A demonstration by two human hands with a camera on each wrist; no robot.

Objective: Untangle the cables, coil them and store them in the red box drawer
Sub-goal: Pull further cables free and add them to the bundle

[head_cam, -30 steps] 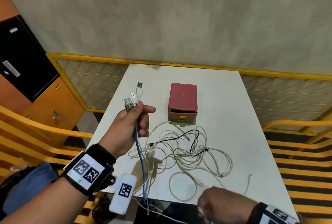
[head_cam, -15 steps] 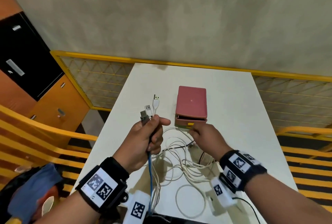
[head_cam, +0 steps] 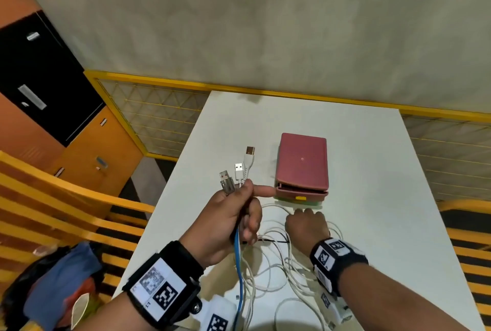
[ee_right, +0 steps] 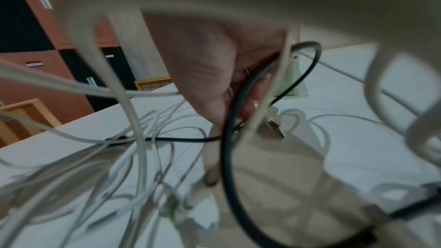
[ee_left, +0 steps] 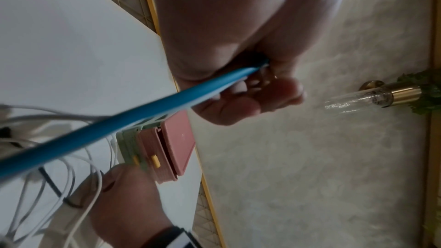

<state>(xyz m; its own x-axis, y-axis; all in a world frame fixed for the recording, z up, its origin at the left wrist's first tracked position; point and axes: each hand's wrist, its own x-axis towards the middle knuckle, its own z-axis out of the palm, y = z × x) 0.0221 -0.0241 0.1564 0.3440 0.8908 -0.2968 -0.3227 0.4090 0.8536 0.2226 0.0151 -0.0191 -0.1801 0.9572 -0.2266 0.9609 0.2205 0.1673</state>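
Right hand (head_cam: 307,227) fingers curled among tangled cables (head_cam: 279,272), grasp unclear; left hand (head_cam: 228,220) fingers clenching plug ends (head_cam: 237,171).

Your right hand (ee_right: 214,67) fills the upper middle of the wrist view, its fingers curled down among the cables. A black cable (ee_right: 226,139) loops past your fingertips and a white cable (ee_right: 267,91) runs beside it. A silver USB plug (ee_right: 276,129) lies just below on the white table (ee_right: 358,139). More white cables (ee_right: 133,139) sprawl to the left, blurred.
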